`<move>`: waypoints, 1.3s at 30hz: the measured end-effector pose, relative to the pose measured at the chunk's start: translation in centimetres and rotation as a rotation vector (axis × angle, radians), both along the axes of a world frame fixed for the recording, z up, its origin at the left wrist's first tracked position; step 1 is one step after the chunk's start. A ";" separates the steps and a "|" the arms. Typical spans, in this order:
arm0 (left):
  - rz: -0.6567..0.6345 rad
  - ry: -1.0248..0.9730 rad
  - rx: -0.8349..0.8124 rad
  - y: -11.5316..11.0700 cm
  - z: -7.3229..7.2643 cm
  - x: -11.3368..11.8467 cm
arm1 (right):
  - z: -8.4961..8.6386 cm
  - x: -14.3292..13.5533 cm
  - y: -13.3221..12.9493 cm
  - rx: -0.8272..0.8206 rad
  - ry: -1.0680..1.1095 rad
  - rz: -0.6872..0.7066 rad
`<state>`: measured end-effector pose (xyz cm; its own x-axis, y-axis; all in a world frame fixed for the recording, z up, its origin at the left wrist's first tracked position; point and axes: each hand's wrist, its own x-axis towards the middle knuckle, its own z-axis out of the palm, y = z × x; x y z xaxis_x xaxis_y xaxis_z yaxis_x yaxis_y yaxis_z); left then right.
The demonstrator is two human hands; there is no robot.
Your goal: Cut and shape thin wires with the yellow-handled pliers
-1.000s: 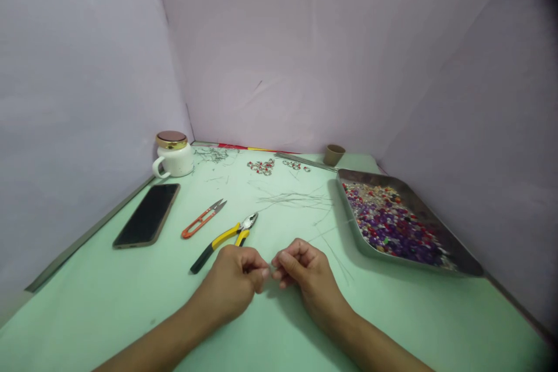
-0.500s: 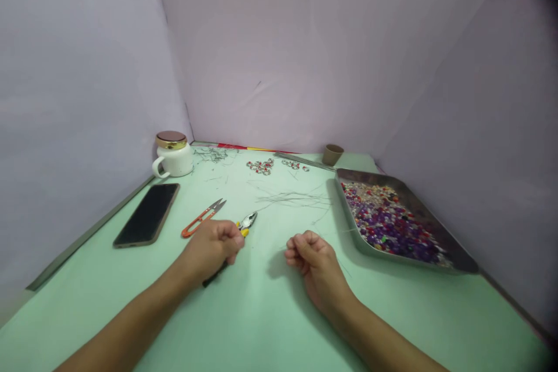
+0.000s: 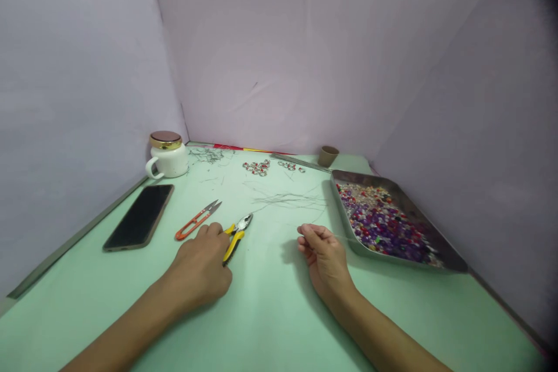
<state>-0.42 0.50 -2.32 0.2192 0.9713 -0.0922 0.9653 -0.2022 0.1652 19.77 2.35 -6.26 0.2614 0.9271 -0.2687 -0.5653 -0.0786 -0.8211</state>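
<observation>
My left hand (image 3: 203, 264) lies over the handles of a pair of pliers (image 3: 235, 238), with its fingers closed round them. The pliers have yellow and black grips, and their steel jaws point away from me to the right. Just beyond that hand are orange thread snips (image 3: 197, 221), blades apart. My right hand (image 3: 322, 256) is raised a little above the table, thumb and forefinger pinched on a thin wire (image 3: 346, 238) that shows faintly on either side of the fingers. Several loose wires (image 3: 288, 199) are spread on the table beyond both hands.
A metal tray (image 3: 349, 224) of mixed beads stands at the right. At the left are a phone (image 3: 140, 216) and a white lidded mug (image 3: 171, 161). Farther back lie wire scraps (image 3: 209, 154), red-and-clear beaded pieces (image 3: 257, 168), a wire bundle (image 3: 300, 161) and a small brown cup (image 3: 328, 156).
My left hand has turned palm down and closed over the pliers' handles. My right hand keeps its pinch and sits slightly farther right. The whole view has shifted a little.
</observation>
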 end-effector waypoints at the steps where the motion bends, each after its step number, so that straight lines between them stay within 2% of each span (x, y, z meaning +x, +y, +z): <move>1: 0.018 0.018 0.013 0.0 -0.1 0.1 | 0.0 0.0 0.0 -0.004 0.000 -0.006; 4: 0.043 -0.025 0.013 0.0 0.1 0.3 | 0.1 0.0 0.1 0.009 0.003 -0.023; 6: 0.063 -0.208 -0.069 -0.2 0.7 0.5 | 0.1 0.0 0.1 0.031 0.000 -0.024; 9: 0.116 -0.631 -0.437 -0.8 1.6 0.9 | 0.0 0.0 0.2 0.048 -0.012 -0.025; 11: 0.128 -0.872 -0.711 -1.1 1.5 1.2 | -0.2 0.0 0.1 0.064 -0.037 -0.023; 12: 0.120 -0.954 -0.802 -1.3 1.2 1.4 | -0.3 0.0 0.0 0.074 -0.055 -0.016; 14: 0.082 -1.055 -0.874 -1.5 0.3 1.8 | -0.4 0.0 -0.1 0.094 -0.100 0.000; 18: 0.081 -1.147 -0.814 -1.7 -1.0 2.2 | -0.6 -0.1 -0.4 0.120 -0.187 0.025; 27: 0.159 -1.207 -0.776 -1.2 -2.4 2.3 | -0.6 -0.2 -0.8 0.216 -0.309 0.081; 35: 0.135 -1.223 -0.741 -1.2 -2.1 2.2 | 0.2 -0.5 -1.1 0.281 -0.405 0.069; 39: 0.100 -1.143 -0.691 -1.3 -1.8 2.4 | 0.4 -0.7 -1.4 0.277 -0.456 0.083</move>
<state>1.97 -0.80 -4.12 0.4335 0.8165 -0.3813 0.2232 0.3127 0.9233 19.08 0.93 -5.89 0.2168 0.9697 0.1122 -0.1481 0.1463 -0.9781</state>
